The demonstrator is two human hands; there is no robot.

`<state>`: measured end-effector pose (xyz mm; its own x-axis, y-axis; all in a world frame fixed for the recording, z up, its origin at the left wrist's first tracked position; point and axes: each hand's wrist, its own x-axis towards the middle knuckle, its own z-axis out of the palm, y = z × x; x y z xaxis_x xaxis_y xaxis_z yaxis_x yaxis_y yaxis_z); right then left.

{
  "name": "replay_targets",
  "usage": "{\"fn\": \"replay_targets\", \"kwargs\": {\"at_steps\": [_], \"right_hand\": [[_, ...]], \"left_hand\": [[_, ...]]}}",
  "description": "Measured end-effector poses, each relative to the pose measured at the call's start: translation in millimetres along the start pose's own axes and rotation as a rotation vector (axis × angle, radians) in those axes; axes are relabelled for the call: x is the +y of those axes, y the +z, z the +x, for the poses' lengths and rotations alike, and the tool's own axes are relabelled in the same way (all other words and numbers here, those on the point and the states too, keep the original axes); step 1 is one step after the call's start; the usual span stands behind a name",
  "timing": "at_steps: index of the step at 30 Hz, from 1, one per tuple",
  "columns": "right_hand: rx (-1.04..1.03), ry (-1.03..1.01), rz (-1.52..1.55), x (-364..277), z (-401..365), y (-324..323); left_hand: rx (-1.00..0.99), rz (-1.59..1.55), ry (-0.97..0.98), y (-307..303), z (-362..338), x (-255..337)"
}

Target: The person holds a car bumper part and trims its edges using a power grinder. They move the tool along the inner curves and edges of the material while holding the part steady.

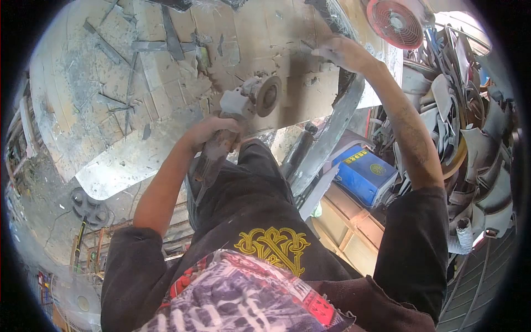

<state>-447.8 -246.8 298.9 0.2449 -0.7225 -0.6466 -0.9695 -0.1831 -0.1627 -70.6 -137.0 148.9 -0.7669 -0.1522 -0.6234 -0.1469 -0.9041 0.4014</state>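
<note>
Left hand (219, 126) wrapped round a grinder (237, 104), seemingly to keep its disc (269, 96) clear of the right hand (347, 54), blurred over the tabletop (255, 39); cannot tell if spread or pinching

The work table (105, 181) extends forward from both hands and to the left of the left hand (218, 128). Its pale top is exposed along the near edge, left of that hand, with a rounded corner. Worn brown cardboard (260, 47) covers the area ahead of the left hand and reaches toward the right hand (345, 52); its surface is torn and spotted. Ahead and left of the left hand, a broad dark strip (172, 33) crosses a horizontal strip (152, 46). Further left lies a diagonal strip (105, 43). A small dark fragment (146, 131) lies nearer the left hand.
</note>
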Motion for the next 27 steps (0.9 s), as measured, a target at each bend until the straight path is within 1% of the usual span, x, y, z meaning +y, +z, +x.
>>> {"fn": "replay_targets", "kwargs": {"at_steps": [1, 3, 4, 6, 7, 8, 9, 10, 11, 12, 13, 14, 15, 17, 18, 20, 21, 23, 27], "right_hand": [[0.0, -0.003, 0.002, 2, -1, 0], [0.482, -0.106, -0.095, 8, -11, -2], [0.482, -0.105, -0.095, 12, -21, -2], [0.776, 0.184, 0.397, -13, -58, -10], [0.87, 0.243, 0.351, -12, -77, -2], [0.962, 0.304, 0.303, -10, -95, 12], [1.001, 0.421, 0.437, -16, -112, 32], [0.985, 0.516, 0.515, -15, -128, 57], [0.953, 0.641, 0.703, -17, -139, 85], [0.802, 0.792, 0.833, -32, -150, 99], [0.905, 0.792, 0.999, -42, -148, 129], [0.82, 0.794, 1.138, -44, -154, 150], [0.821, 0.796, 1.14, -52, -156, 161], [0.895, 0.822, 1.054, -69, -152, 180], [0.895, 0.825, 1.06, -72, -150, 182], [0.87, 0.728, 0.928, -75, -147, 186], [0.869, 0.73, 0.931, -76, -144, 189], [0.993, 0.611, 0.95, -75, -136, 195], [0.983, 0.655, 0.878, -74, -133, 198]], "left_hand": [[0.004, -0.001, -0.001, 1, 1, 2], [-0.066, 0.036, -0.068, 10, 5, 10], [-0.066, 0.037, -0.067, 16, 7, 14], [-0.125, 0.041, 0.003, 34, 6, 31], [-0.126, 0.043, 0.001, 42, 10, 34], [-0.129, 0.098, 0.105, 49, 16, 38], [-0.133, 0.154, 0.21, 55, 22, 41], [-0.135, 0.155, 0.208, 60, 28, 45], [-0.165, 0.176, 0.165, 64, 35, 49], [-0.195, 0.196, 0.122, 66, 40, 54], [-0.195, 0.199, 0.12, 65, 49, 54], [-0.256, 0.183, 0.082, 65, 59, 53], [-0.317, 0.166, 0.044, 67, 63, 53], [-0.327, 0.152, 0.006, 70, 64, 51], [-0.338, 0.137, -0.028, 71, 64, 51], [-0.332, 0.089, -0.015, 78, 61, 47], [-0.327, 0.037, 0.005, 81, 59, 44], [-0.33, 0.01, -0.005, 84, 55, 39], [-0.34, -0.064, -0.059, 86, 50, 35]]}}
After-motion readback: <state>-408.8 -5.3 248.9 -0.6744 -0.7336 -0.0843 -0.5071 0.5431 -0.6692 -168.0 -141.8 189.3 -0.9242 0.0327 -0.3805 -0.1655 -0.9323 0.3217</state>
